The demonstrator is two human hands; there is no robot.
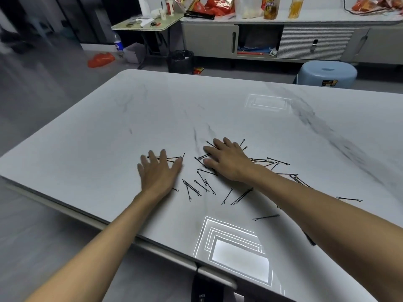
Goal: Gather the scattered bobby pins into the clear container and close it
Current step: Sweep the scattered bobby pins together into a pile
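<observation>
I am seeing both hands lying flat, palms down and fingers spread, on the glossy pale grey marble-patterned tabletop (pixel 135 118). The left hand (pixel 158 171) is resting open with its fingertips over a small bunch of thin black metal bobby pins (pixel 197 188); it is gripping nothing. The right hand (pixel 226 160) is likewise open and pressing flat on several pins, some poking out past its fingers. The pins are lying scattered as slim dark wires with looped ends: a cluster between the two hands, more crossing under and beyond the right forearm, a few singles lying apart toward the table's near right. I cannot make out the clear container with any certainty; bright concentric rectangles are showing on the tabletop, one near the front edge, a fainter one far off, and I cannot tell whether either is more than glare.

The tabletop is showing faint grey veins, a rounded far corner and a thin light rim. Beyond it, a round light blue plastic stool (pixel 329 73) is standing on the grey floor, a black mesh wastebasket (pixel 181 61) beside a small folding side table (pixel 148 26), and a long low grey cabinet (pixel 283 40) is carrying red and yellow snack bags (pixel 220 5).
</observation>
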